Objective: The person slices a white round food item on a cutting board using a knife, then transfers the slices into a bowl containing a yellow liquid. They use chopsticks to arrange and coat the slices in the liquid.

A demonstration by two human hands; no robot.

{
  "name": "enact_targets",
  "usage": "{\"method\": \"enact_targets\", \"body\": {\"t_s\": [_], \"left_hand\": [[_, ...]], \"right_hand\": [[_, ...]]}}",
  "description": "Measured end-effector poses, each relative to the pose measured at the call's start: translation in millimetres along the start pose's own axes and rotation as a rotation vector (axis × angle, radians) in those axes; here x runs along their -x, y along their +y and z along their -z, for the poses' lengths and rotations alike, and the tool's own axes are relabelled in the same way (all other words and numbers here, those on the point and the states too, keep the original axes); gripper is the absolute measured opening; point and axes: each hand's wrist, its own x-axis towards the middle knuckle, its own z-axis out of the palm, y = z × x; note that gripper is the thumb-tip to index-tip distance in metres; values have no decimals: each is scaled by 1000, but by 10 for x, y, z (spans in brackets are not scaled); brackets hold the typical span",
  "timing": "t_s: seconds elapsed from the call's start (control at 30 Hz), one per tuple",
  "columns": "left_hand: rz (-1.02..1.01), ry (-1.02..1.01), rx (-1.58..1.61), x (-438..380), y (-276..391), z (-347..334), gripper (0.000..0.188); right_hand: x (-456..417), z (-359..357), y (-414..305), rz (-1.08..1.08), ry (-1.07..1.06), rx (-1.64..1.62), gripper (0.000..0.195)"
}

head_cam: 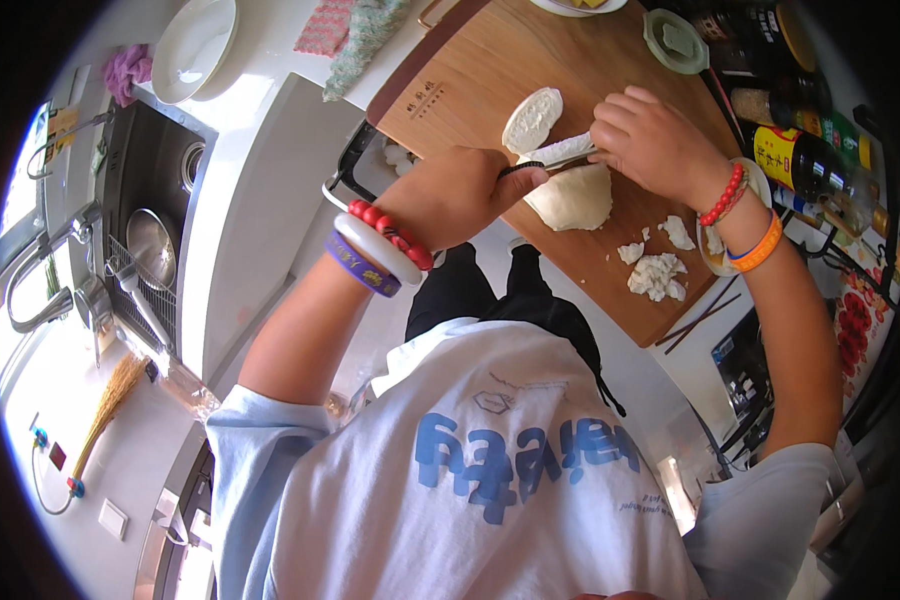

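Note:
My left hand [465, 191] grips the dark handle of a knife [566, 160], thumb along its side. At the blade's far end, the curled fingers of my right hand [645, 139] pinch the metal. Beneath the blade sits a pale, bread-like loaf [571, 196], seemingly a steamed bun, with a white slice leaning at the cut. How deep the blade sits is hidden. A flat oval slice [532, 120] lies beyond it on the wooden cutting board [465, 82]. Torn white crumbs [656, 277] are heaped on the board's near right part.
A pale green dish [675, 41] and several sauce bottles [791, 154] line the right side. Part of a plate [755, 180] shows behind my right wrist. Chopsticks [697, 322] lie by the board's corner. At left are a sink [150, 187] and a white plate [195, 49].

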Motion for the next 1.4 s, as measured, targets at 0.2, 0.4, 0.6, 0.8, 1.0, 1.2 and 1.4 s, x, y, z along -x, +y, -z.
{"method": "enact_targets", "body": {"t_s": [0.2, 0.4, 0.6, 0.8, 1.0, 1.2, 1.4], "left_hand": [[25, 32, 38, 189, 218, -85, 53], [146, 32, 13, 446, 396, -320, 48], [119, 88, -24, 465, 377, -508, 47], [128, 84, 0, 437, 286, -515, 48], [136, 88, 44, 445, 255, -540, 48], [125, 113, 22, 472, 219, -582, 47], [130, 116, 39, 472, 219, -571, 47]], "right_hand": [[61, 228, -87, 9, -41, -37, 11], [193, 282, -290, 60, -12, -74, 9], [333, 247, -414, -26, -116, -54, 12], [237, 191, -355, -10, -107, -73, 12], [212, 133, -347, 11, -111, -93, 12], [180, 149, -350, 19, -110, -74, 12], [157, 145, -331, 26, -125, -83, 12]]}}
